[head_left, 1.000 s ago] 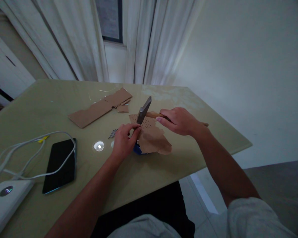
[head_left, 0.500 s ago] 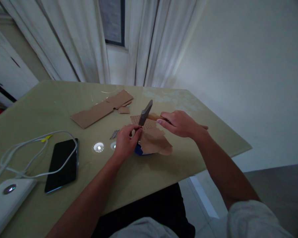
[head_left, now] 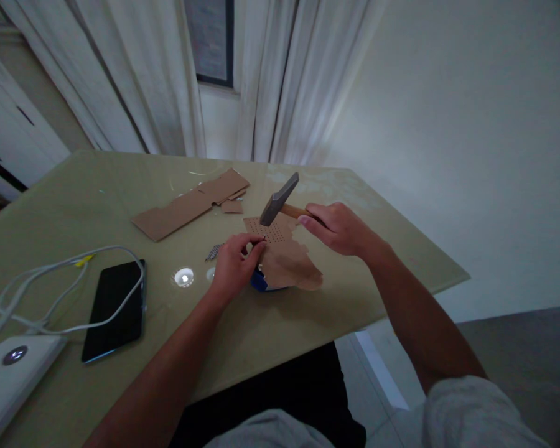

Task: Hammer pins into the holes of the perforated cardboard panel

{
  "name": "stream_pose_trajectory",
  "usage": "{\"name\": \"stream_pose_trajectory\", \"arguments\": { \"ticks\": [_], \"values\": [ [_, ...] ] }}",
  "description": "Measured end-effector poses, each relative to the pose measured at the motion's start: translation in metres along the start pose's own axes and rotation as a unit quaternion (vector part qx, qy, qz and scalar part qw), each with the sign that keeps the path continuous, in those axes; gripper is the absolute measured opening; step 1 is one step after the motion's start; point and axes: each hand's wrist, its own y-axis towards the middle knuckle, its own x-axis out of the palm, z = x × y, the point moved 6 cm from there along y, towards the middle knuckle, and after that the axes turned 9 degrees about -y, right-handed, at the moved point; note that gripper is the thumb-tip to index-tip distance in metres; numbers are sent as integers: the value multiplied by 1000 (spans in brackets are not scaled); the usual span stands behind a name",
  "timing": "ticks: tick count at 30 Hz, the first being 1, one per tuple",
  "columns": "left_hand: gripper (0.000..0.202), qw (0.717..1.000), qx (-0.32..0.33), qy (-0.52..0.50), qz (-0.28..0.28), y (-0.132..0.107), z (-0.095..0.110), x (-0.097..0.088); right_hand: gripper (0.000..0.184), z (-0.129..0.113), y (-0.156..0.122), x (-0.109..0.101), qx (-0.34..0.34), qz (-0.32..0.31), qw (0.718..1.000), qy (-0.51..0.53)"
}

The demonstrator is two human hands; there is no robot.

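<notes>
My right hand (head_left: 338, 229) is wrapped round the wooden handle of a hammer (head_left: 280, 199), its metal head raised a little above a torn piece of cardboard (head_left: 292, 264). Rows of small holes mark the far part of that cardboard. At its left edge my left hand (head_left: 237, 258) pinches a nail (head_left: 264, 238) between thumb and forefinger; most of it is hidden by the fingers. Under the cardboard a blue object (head_left: 260, 281) shows only in part. Several loose nails (head_left: 213, 252) lie on the table just left of my left hand.
Long cardboard strips (head_left: 191, 205) lie farther back on the pale table (head_left: 354, 298). To the left are a black phone (head_left: 114, 311), a white cable (head_left: 51, 267) across it and a white power bank (head_left: 21, 379). Curtains (head_left: 154, 74) hang behind the table.
The hammer head has lifted off the nail at my left fingertips and tilted back, up and slightly right. My left hand stays at the same spot on the cardboard.
</notes>
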Motion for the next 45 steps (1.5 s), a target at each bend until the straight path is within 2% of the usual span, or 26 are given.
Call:
{"name": "stream_pose_trajectory", "arguments": {
  "ticks": [5,10,15,21,26,32,37,39,42,45],
  "values": [
    [18,1000,-6,2,-2,0,-2,0,50,-4,-1,7,-4,-61,995,-73],
    [19,1000,-3,1,-5,1,-1,0,56,-2,-1,-2,12,-31,998,-58],
    [17,1000,-2,-16,-18,2,-2,0,53,-7,-1,7,-4,-78,994,-80],
    [16,1000,2,-19,-16,3,-3,-1,55,-6,-2,3,19,-56,997,-57],
    [15,1000,2,-11,-20,3,0,-1,54,-6,-2,9,8,-96,991,-96],
    [15,1000,4,-2,-21,3,1,-1,54,-6,-2,2,24,-63,995,-71],
    [14,999,15,29,-40,3,3,-1,54,-6,-4,15,0,-109,990,-92],
    [12,998,19,38,-51,3,4,-2,55,-5,-4,15,2,-106,990,-90],
    [18,996,23,47,-66,4,6,-3,55,-5,-3,12,14,-85,993,-83],
    [24,996,20,59,-68,4,6,-5,56,-8,-2,16,12,-99,991,-93]
  ]
}}
